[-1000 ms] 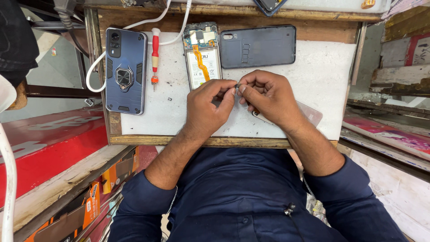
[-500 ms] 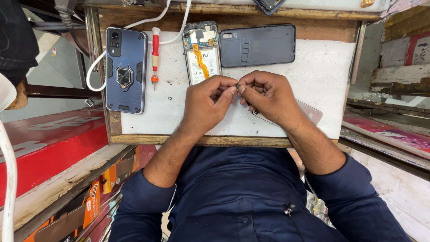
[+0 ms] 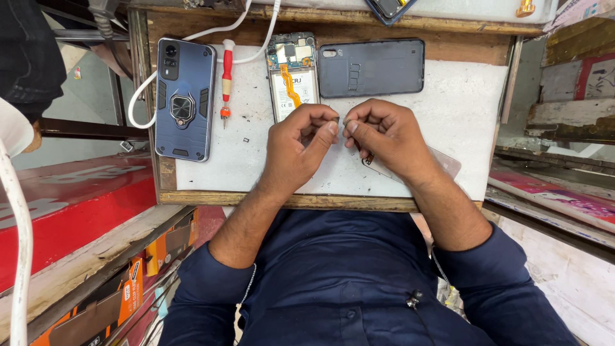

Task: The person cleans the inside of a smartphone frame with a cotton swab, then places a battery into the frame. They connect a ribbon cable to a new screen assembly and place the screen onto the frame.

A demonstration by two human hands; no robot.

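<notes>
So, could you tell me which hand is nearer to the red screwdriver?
Left. The left hand sits just right of the red screwdriver; the right hand lies farther right, beyond the left.

Two hands are over the bench (image 3: 461, 122): the left hand (image 3: 298, 150) and the right hand (image 3: 387, 138). One blue phone in a rugged ring case (image 3: 184, 99) lies face down. One opened phone with its battery and board bare (image 3: 293, 75). One dark back cover (image 3: 371, 67). One red-handled screwdriver (image 3: 226, 80). One white cable (image 3: 192, 51). One tiny loose part (image 3: 246, 139) on the white surface.
</notes>
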